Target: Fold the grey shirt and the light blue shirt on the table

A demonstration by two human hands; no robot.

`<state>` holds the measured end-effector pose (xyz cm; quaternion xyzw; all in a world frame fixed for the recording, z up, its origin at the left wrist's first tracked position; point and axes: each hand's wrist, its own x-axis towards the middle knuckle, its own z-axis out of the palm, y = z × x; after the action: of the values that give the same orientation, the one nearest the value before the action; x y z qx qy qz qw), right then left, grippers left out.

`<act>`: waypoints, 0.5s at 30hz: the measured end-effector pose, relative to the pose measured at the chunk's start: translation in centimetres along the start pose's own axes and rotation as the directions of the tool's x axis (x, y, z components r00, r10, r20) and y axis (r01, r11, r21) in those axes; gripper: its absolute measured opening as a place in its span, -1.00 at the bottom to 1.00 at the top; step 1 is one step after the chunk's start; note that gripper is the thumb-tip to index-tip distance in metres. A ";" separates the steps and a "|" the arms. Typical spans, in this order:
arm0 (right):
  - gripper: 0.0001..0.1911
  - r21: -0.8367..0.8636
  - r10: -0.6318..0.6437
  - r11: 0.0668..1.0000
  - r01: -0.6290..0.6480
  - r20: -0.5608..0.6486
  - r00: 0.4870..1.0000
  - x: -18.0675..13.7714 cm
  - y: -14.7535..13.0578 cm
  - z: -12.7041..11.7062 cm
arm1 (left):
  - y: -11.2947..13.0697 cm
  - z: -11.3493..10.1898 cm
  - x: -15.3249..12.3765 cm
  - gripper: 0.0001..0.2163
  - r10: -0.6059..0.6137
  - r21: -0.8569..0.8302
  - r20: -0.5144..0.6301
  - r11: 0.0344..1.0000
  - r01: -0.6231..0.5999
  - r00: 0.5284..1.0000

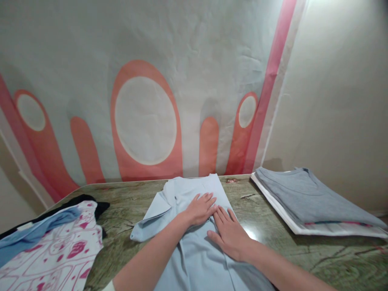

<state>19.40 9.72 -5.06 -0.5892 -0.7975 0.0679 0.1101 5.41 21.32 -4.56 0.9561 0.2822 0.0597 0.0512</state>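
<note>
A light blue shirt [194, 250] lies partly folded on the green marbled table [273, 226], running from the near edge to the far edge. My left hand [200, 208] rests flat on its middle, fingers stretched out toward the right. My right hand [228, 234] lies flat beside it, fingers pointing up and left, almost touching the left fingertips. Neither hand grips the cloth. One sleeve sticks out on the left of the shirt.
A stack of folded clothes with a grey shirt [306, 194] on top sits at the right. A heap of unfolded garments, white with pink print [60, 250], blue and black, lies at the left. A wall hanging with orange shapes [145, 121] rises behind the table.
</note>
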 end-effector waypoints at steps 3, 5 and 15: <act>-0.22 -0.012 0.015 1.000 -0.015 -0.004 1.000 -1.0 0.9 0.1 | 0.8 0.1 0.4 -0.49 0.016 0.019 -0.011 1.000 -0.016 1.000; -0.23 -0.018 0.028 0.999 -0.028 -0.007 1.000 -1.3 2.1 0.0 | 1.2 0.2 0.7 -0.47 0.020 0.019 -0.012 1.000 -0.020 1.000; -0.23 -0.086 0.175 0.981 -0.176 -0.016 0.984 -1.7 8.2 -0.3 | 1.9 0.8 1.9 -0.46 -0.013 0.015 -0.006 1.000 0.013 1.000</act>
<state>27.48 10.53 -6.88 -0.6618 -0.7442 0.0401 0.0810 8.10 20.76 -4.90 0.9544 0.2891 0.0600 0.0435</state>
